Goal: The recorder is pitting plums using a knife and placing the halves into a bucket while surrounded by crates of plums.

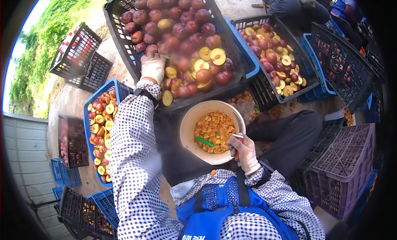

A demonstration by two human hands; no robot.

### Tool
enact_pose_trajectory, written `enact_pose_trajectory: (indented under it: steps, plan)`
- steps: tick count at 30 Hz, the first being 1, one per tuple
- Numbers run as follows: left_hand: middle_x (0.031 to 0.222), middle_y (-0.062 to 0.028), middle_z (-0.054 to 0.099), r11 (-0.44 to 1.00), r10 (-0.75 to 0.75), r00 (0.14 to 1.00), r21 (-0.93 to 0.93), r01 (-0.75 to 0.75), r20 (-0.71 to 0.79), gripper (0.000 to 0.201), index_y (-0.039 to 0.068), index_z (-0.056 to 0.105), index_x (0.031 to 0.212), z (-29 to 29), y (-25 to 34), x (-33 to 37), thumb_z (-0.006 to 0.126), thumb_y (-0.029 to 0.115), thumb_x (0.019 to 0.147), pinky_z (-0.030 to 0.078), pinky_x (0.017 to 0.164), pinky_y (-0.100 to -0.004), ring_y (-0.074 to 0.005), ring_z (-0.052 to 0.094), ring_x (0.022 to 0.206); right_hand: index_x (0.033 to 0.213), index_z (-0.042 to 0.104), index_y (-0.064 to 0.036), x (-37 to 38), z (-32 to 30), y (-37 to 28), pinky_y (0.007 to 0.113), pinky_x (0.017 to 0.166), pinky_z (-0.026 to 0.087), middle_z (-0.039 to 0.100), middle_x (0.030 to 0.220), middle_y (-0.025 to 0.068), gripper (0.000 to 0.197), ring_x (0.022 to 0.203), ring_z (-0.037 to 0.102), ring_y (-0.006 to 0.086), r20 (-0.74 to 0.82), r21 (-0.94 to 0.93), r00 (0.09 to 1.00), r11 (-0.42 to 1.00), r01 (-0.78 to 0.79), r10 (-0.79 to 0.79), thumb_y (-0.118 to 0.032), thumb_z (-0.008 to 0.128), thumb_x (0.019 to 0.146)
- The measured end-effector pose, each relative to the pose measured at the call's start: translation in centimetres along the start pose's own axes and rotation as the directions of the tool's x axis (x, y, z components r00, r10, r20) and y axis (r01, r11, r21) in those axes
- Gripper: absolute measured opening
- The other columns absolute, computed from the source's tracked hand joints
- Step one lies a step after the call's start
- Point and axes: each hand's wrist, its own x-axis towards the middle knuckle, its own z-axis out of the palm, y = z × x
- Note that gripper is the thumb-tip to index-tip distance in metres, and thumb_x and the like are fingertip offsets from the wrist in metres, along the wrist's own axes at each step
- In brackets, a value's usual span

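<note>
My left hand [152, 68], in a whitish glove, reaches into the left side of a black crate [121, 54] of plums. Its fingers are bent around a dark red plum [151, 49], partly hidden by the glove. Whole plums fill the far part of that crate; cut yellow halves [218, 56] lie nearer me. My right hand [245, 153], also gloved, is closed on a small red-and-metal tool [238, 137] over the right rim of a white bucket [187, 145]. Inside the bucket are many orange-brown plum stones [215, 126] and a green stick-like object [204, 141].
A blue crate [87, 128] of cut plums stands left; another black crate [308, 87] of plums and halves is at right. Purple crates [341, 169] are stacked near my right knee. Stacked black crates [80, 54] stand far left. Another person [285, 8] sits beyond.
</note>
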Motion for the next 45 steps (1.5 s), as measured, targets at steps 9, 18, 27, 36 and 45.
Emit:
enact_pose_trajectory:
  steps: [9, 18, 27, 36, 45]
  plan:
    - [0.087, -0.0055, 0.067, -0.085, -0.305, 0.905, -0.955, 0.285, 0.298, 0.016, 0.005, 0.069, 0.09, -5.6, 0.5, -1.7, 0.067, 0.021, 0.092, 0.048, 0.064, -0.031, -0.0136, 0.062, 0.073, 0.089, 0.062, -0.0024, -0.5, 0.4, -0.7, 0.021, 0.039, 0.034, 0.058, 0.064, 0.0002, 0.032, 0.045, 0.048, 0.0054, 0.015, 0.144, 0.997, 0.986, -0.082, 0.081, -0.034, 0.065, 0.093]
    - [0.097, -0.008, 0.071, -0.603, 0.055, 0.866, -0.674, 0.426, 0.497, 0.061, -0.001, 0.063, 0.123, -16.3, 12.0, -13.4, 0.03, 0.047, 0.107, 0.044, 0.059, -0.0187, -0.0104, 0.062, 0.075, 0.107, 0.07, -0.0013, -0.4, 1.5, -5.4, 0.031, 0.076, 0.051, 0.071, 0.094, 0.0072, 0.025, 0.084, 0.065, 0.0177, 0.119, -0.12, 0.837, 0.829, 0.546, -0.534, -0.012, 0.072, 0.084]
    - [0.133, -0.0141, 0.058, -0.743, 0.143, 0.902, -0.558, 0.37, 0.407, 0.052, -0.009, 0.047, 0.14, -17.8, 15.1, -18.4, 0.04, 0.022, 0.098, 0.042, 0.104, -0.0303, -0.02, 0.056, 0.119, 0.107, 0.071, -0.0048, 0.6, 2.2, -4.6, 0.037, 0.076, 0.052, 0.067, 0.093, 0.0128, 0.027, 0.084, 0.066, 0.0284, 0.32, -0.313, 0.517, 0.426, 0.849, -0.794, -0.012, 0.074, 0.082]
    - [0.122, -0.0093, 0.063, -0.775, 0.185, 0.863, -0.469, 0.422, 0.47, 0.051, -0.007, 0.053, 0.134, -17.6, 15.6, -20.9, 0.048, 0.03, 0.1, 0.048, 0.085, -0.0253, -0.0167, 0.061, 0.103, 0.103, 0.072, -0.0067, 0.4, 1.3, -5.2, 0.038, 0.076, 0.053, 0.068, 0.09, 0.0128, 0.023, 0.084, 0.068, 0.0316, 0.456, -0.271, 0.526, 0.451, 0.851, -0.718, -0.011, 0.074, 0.08]
    - [0.088, -0.0003, 0.063, -0.703, 0.168, 0.789, -0.489, 0.516, 0.591, 0.051, 0.001, 0.062, 0.127, -18.3, 17.5, -21.9, 0.044, 0.044, 0.104, 0.038, 0.054, -0.0181, -0.0044, 0.049, 0.061, 0.092, 0.065, -0.0075, 0.0, 1.1, -5.5, 0.043, 0.069, 0.054, 0.065, 0.088, 0.012, 0.023, 0.077, 0.066, 0.0336, 0.665, -0.51, 0.438, 0.06, 0.858, -0.605, -0.015, 0.074, 0.072]
